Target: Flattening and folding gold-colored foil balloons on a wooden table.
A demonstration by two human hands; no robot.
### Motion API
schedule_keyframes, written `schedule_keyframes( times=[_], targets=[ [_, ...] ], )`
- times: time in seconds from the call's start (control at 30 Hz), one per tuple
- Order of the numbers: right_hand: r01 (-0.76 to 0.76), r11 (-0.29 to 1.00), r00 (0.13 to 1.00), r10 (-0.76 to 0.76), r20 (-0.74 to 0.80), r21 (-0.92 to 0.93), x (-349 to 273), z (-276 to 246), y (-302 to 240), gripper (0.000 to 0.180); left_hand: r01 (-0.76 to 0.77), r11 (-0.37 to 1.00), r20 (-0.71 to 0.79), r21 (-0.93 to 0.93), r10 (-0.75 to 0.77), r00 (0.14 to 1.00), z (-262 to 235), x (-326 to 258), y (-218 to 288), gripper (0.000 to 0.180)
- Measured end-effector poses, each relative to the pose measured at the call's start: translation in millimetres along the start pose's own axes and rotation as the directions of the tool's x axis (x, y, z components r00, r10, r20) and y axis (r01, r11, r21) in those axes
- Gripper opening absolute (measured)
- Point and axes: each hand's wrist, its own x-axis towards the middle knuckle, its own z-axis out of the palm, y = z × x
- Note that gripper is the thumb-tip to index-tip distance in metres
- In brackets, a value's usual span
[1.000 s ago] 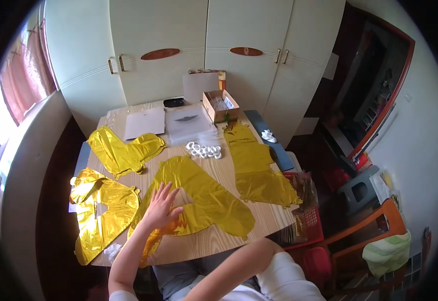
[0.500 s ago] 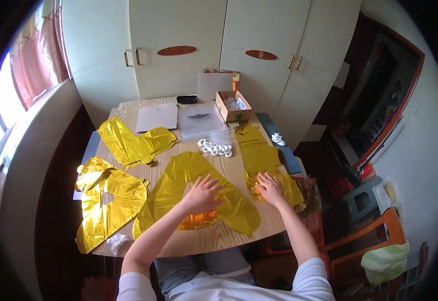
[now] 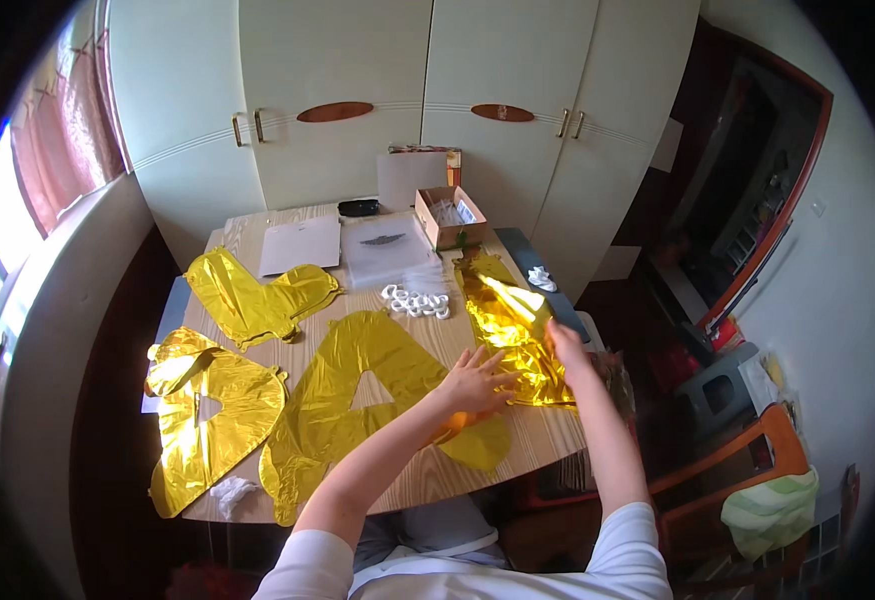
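My right hand grips the right edge of a flat gold foil balloon on the right side of the table. That edge is raised and folding inward, with bright reflections. My left hand has its fingers spread beside the same balloon, above the right leg of another one. This middle foil balloon is A-shaped with a triangular hole. At the left lie a foil balloon with a small central opening and, farther back, a bent foil balloon. All look deflated.
White rings lie mid-table, with a clear plastic sheet, a grey-white panel, a black tray and an open cardboard box behind. Crumpled white material sits at the front left edge. A wooden chair stands right.
My right hand has taken hold of the right balloon's edge and lifted it inward. My left hand has moved right, from the middle balloon toward the right one. The view has shifted slightly.
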Motion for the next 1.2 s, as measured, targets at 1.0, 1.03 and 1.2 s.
schedule_keyframes(
  times=[1.0, 1.03, 1.2],
  targets=[
    [0.928, -0.119, 0.225, -0.577, 0.785, -0.354, -211.9, 131.6, -83.9, 0.020, -0.157, -0.233, -0.022, -0.960, -0.494, 0.869, -92.4, -157.4, -77.1, 0.078],
    [0.932, -0.121, 0.222, -0.556, 0.801, -0.342, -215.2, 137.9, -78.3, 0.020, -0.064, -0.172, 0.045, -0.983, -0.562, 0.826, -93.7, -167.8, -77.0, 0.081],
    [0.952, -0.098, 0.213, -0.473, 0.855, -0.291, -215.7, 164.1, -43.2, 0.020, 0.110, 0.306, -0.126, -0.946, -0.657, 0.743, -71.1, -185.6, -74.0, 0.084]
  ],
)
